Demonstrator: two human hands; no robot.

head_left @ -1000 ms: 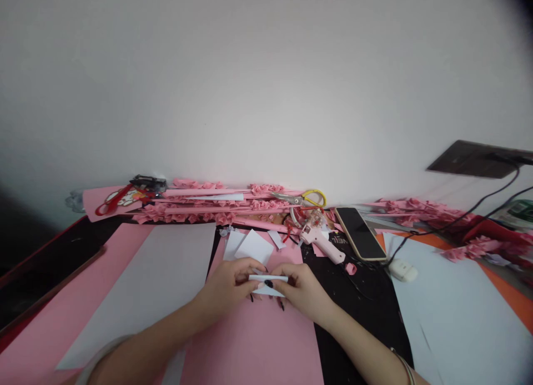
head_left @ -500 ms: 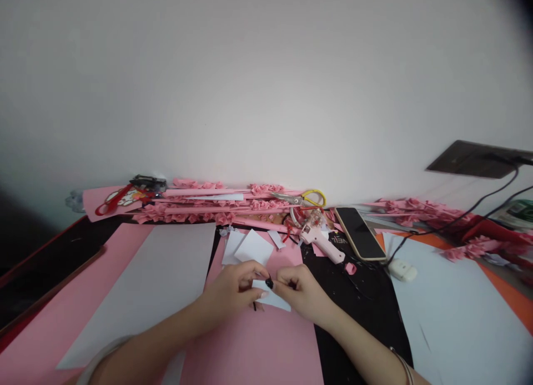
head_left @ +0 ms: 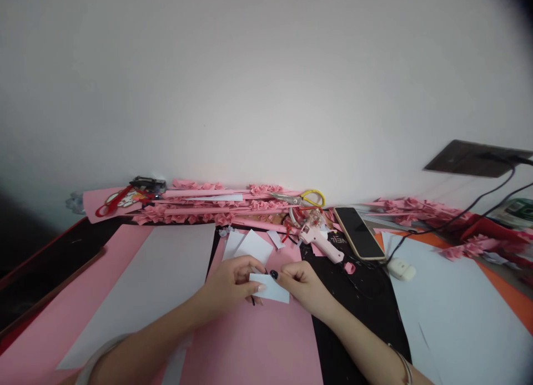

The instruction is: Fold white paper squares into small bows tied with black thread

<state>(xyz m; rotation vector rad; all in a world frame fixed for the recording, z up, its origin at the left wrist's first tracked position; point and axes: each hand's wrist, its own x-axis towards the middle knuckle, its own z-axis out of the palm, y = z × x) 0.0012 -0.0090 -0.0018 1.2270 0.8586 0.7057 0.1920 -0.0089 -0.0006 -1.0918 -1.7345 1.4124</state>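
Observation:
A small white paper piece (head_left: pixel 275 292) is pinched between the thumb and fingers of my left hand (head_left: pixel 231 282), over the pink sheet (head_left: pixel 258 340). My right hand (head_left: pixel 306 288) is closed at the upper right edge of the same piece, its dark-nailed thumb on the paper and its fingers curled. Slim dark bits show by the left fingertips; what they are I cannot tell. Just beyond my hands, white paper squares (head_left: pixel 256 245) overlap on the pink sheet, with a small white strip (head_left: pixel 275 239) beside them.
A pink glue gun (head_left: pixel 322 243), yellow-handled scissors (head_left: pixel 297 199) and a phone (head_left: pixel 360 233) lie beyond my right hand. Pink paper flower stems (head_left: pixel 200 210) line the wall. Large white sheets (head_left: pixel 145 285) flank the work area. A white case (head_left: pixel 402 269) sits by a black cable.
The small white paper has turned more face-on, showing more of its surface. My right thumb has shifted slightly right and up along its edge.

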